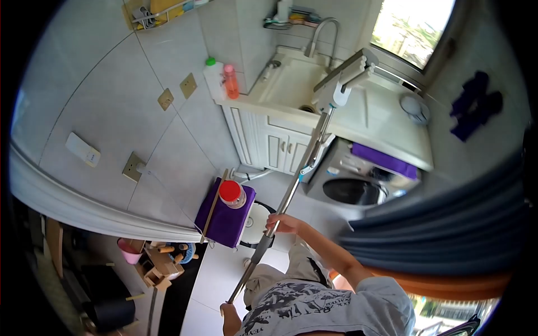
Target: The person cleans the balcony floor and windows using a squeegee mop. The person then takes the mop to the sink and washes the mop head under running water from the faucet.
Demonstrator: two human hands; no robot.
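A long sponge mop (pixel 290 190) with a silver pole runs diagonally from my body up to the sink. Fingers of my right hand (pixel 284 223) are wrapped round the middle of its pole, just above the grey grip. Lower down, at the pole's bottom end, my left hand (pixel 228 315) is closed on the handle, partly cut off by the frame edge. The white mop head (pixel 343 81) with its rollers is raised over the edge of the white sink (pixel 268 89). Whether it touches the sink, I cannot tell.
A curved faucet (pixel 324 25) stands behind the sink. Below the counter is a washing machine (pixel 353 187). A red-lidded jar (pixel 232 193) rests on a purple-covered box (pixel 224 221) beside a round robot vacuum (pixel 255 224). A dark curtain (pixel 437 224) hangs on the right.
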